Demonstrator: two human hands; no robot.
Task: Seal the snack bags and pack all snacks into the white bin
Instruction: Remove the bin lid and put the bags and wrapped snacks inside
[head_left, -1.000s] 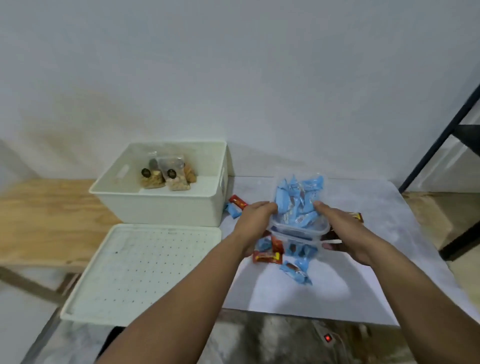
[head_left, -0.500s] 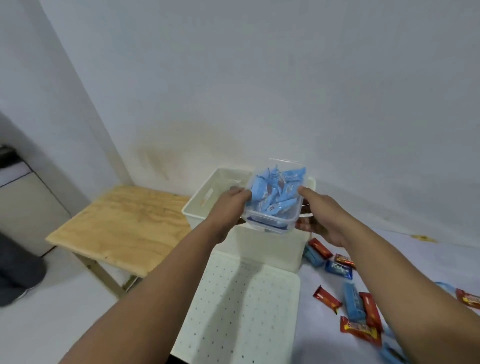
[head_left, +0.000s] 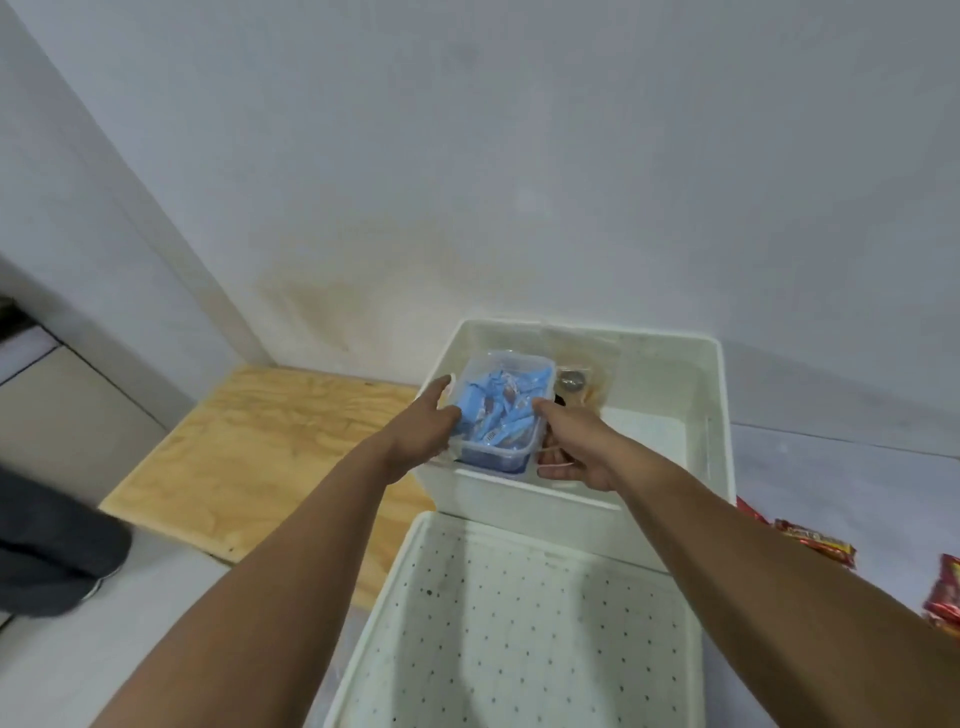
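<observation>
Both hands, left hand (head_left: 423, 434) and right hand (head_left: 574, 447), are gripping a clear plastic tub (head_left: 498, 415) of blue snack packets, hovering inside the white bin's (head_left: 719, 415) left corner. Likely light, rigid, slippery; side walls suit holding.

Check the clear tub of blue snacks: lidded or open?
Open: the clear tub has no lid, and its blue snacks show uncovered.

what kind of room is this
Probably a plain indoor room set up as a packing spot: bare stained wall, a low plywood table, and a white bin with its perforated lid lying in front.
</observation>
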